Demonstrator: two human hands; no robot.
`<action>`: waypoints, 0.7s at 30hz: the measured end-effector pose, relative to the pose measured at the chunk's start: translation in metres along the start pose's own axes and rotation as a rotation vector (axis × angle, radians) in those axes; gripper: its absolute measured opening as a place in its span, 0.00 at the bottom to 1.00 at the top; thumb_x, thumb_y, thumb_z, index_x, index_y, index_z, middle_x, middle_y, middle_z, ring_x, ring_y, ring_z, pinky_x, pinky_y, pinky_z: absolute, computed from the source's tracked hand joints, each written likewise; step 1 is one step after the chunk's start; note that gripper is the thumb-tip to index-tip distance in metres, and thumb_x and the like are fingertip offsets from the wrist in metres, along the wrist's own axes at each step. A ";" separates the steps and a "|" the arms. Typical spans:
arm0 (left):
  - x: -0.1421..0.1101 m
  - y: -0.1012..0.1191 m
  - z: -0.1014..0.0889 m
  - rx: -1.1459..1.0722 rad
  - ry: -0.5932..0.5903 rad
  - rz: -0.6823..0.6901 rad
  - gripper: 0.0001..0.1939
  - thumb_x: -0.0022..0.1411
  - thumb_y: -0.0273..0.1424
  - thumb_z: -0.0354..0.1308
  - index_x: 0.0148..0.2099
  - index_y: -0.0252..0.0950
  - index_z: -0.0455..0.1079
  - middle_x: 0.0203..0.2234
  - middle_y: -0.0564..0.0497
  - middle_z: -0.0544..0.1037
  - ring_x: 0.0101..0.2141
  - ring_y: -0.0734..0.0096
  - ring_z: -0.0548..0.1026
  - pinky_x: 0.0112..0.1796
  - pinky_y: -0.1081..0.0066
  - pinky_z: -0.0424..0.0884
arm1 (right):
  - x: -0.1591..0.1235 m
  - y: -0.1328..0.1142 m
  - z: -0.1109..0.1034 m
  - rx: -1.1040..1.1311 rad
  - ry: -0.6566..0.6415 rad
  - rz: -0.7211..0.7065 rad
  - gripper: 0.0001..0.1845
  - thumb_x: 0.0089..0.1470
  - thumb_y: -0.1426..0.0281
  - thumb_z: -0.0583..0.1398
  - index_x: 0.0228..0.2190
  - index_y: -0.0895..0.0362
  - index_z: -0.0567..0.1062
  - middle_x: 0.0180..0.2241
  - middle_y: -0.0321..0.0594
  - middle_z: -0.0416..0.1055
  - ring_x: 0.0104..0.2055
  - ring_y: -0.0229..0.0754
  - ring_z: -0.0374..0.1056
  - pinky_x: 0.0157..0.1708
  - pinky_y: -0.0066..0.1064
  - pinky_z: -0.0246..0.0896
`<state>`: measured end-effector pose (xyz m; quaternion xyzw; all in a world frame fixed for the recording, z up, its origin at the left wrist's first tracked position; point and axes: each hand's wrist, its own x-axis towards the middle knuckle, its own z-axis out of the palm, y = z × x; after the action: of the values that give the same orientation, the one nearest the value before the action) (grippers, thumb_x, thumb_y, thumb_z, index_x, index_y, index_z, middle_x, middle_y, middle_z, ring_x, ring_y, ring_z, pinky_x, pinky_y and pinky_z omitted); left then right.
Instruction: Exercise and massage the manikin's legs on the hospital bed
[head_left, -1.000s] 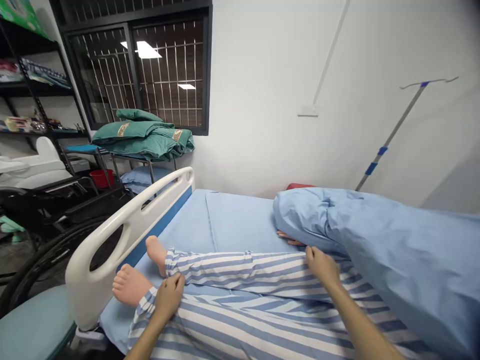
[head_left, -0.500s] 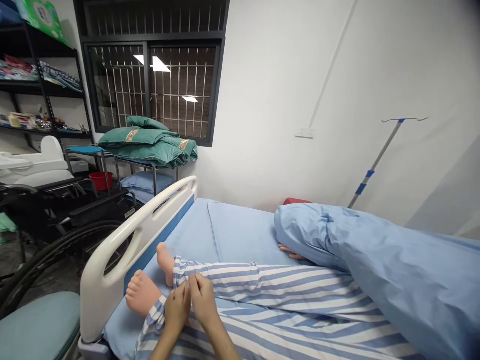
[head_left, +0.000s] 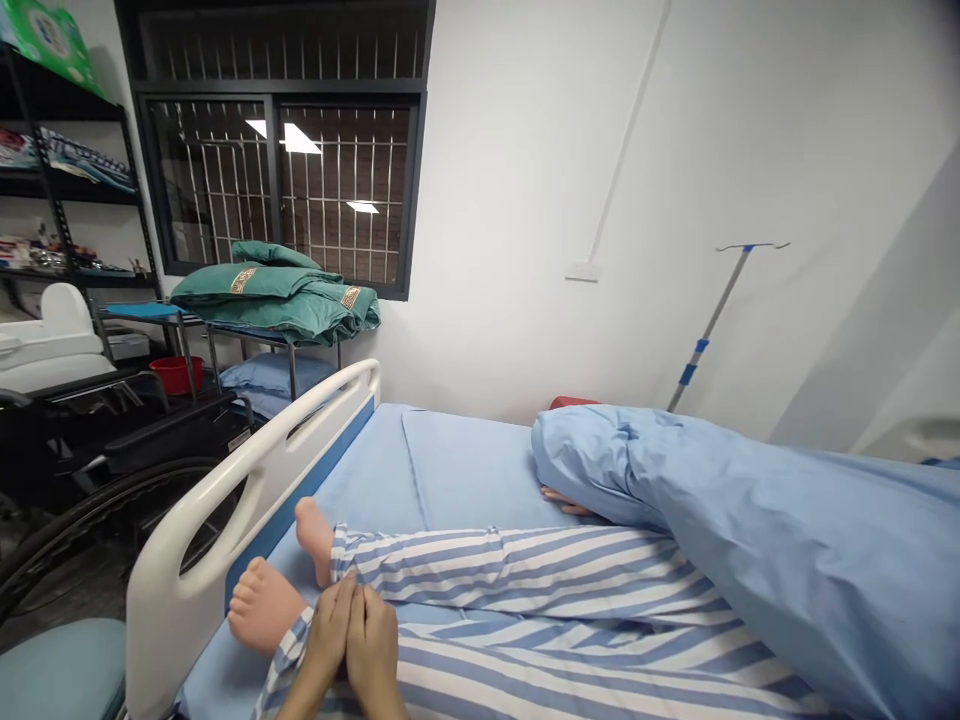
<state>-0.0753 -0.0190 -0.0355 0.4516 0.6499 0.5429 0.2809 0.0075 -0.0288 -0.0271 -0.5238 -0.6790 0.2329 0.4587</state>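
A manikin in blue-and-white striped trousers [head_left: 525, 570] lies on the bed, its bare feet [head_left: 262, 605] towards the footboard. My left hand [head_left: 328, 622] and my right hand [head_left: 371, 640] are side by side over the lower legs, near the trouser cuffs. They touch each other, with the fingers curled and pressed together. What the fingers hold, if anything, is hidden behind the hands. A light blue quilt [head_left: 750, 510] is drawn over the upper part of the legs and body, and a manikin hand [head_left: 568, 500] shows from under its edge.
A white footboard [head_left: 247, 490] closes the bed's left end. Beyond it stand a wheelchair [head_left: 127, 480], a teal stool seat [head_left: 60, 665] and a rack of folded green bedding [head_left: 285, 300]. An IV pole [head_left: 709, 325] rises by the wall behind the bed.
My hands have drawn closer together and moved slightly down and left in the picture. The view has shifted a little to the right. The trousers and quilt look much the same.
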 end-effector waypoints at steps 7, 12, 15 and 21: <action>-0.010 0.037 0.010 -0.359 -0.140 -0.093 0.22 0.44 0.51 0.57 0.20 0.36 0.60 0.14 0.55 0.64 0.20 0.73 0.64 0.24 0.73 0.66 | 0.009 0.011 0.004 0.341 0.078 0.101 0.26 0.61 0.58 0.43 0.21 0.58 0.70 0.21 0.41 0.71 0.24 0.39 0.65 0.25 0.27 0.53; -0.012 0.057 0.014 -0.335 -0.111 0.001 0.25 0.49 0.52 0.53 0.18 0.37 0.52 0.11 0.58 0.56 0.17 0.78 0.57 0.21 0.75 0.61 | 0.009 0.015 0.007 0.402 0.132 0.108 0.30 0.60 0.53 0.42 0.22 0.58 0.71 0.23 0.44 0.72 0.26 0.40 0.66 0.27 0.28 0.57; -0.010 0.043 0.019 -0.215 -0.069 0.048 0.24 0.50 0.52 0.52 0.19 0.37 0.59 0.14 0.54 0.67 0.22 0.71 0.66 0.26 0.73 0.67 | 0.010 0.014 0.005 0.395 0.151 0.127 0.29 0.59 0.52 0.43 0.21 0.58 0.70 0.22 0.44 0.71 0.25 0.40 0.65 0.26 0.28 0.57; -0.011 0.013 0.022 -0.025 -0.131 0.110 0.21 0.54 0.47 0.49 0.30 0.36 0.73 0.30 0.47 0.80 0.35 0.60 0.75 0.40 0.70 0.71 | 0.010 0.013 0.003 0.390 0.171 0.146 0.26 0.58 0.52 0.45 0.20 0.57 0.66 0.20 0.41 0.68 0.23 0.38 0.62 0.24 0.28 0.56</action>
<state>-0.0484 -0.0187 -0.0303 0.5178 0.5973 0.5350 0.2982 0.0109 -0.0140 -0.0353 -0.4910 -0.5399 0.3472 0.5890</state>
